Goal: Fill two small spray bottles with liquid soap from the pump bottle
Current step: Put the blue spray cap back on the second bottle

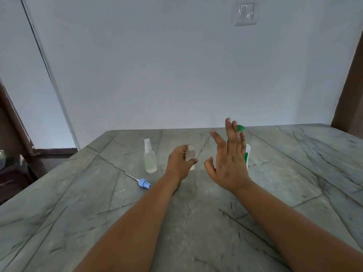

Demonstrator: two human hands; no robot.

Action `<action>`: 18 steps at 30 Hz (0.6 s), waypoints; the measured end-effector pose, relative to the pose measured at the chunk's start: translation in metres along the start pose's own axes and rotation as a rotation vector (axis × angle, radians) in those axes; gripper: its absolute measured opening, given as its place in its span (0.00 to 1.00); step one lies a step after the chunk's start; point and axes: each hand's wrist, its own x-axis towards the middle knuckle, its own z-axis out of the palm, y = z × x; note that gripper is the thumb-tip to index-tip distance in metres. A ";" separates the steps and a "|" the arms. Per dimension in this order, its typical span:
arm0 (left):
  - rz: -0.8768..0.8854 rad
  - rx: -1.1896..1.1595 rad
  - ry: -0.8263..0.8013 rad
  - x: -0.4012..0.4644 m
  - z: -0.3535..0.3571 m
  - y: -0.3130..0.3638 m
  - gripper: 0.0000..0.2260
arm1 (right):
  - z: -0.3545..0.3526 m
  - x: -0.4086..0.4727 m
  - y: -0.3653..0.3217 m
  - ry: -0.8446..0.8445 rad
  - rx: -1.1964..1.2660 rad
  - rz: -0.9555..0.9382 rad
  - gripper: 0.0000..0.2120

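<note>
Head view: my left hand is wrapped around the uncapped spray bottle, standing it on the marble table, its blue sprayer top lying near-left. The other spray bottle, capped, stands just left. My right hand is spread wide and empty, in front of the green-topped pump bottle at right. I judge filling is next: the spout must meet that narrow open neck.
</note>
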 end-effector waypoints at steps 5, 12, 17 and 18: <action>-0.020 0.003 0.049 0.003 0.000 -0.014 0.23 | 0.000 0.001 -0.001 -0.011 0.028 -0.151 0.40; -0.016 0.008 0.048 0.007 0.001 -0.018 0.20 | 0.000 0.002 -0.007 -0.076 0.117 -0.234 0.30; -0.044 0.027 0.029 0.002 -0.005 -0.012 0.33 | -0.001 0.002 -0.009 -0.185 0.187 -0.257 0.21; -0.046 0.051 0.025 0.000 -0.009 -0.009 0.35 | -0.003 0.003 -0.009 -0.191 0.199 -0.242 0.21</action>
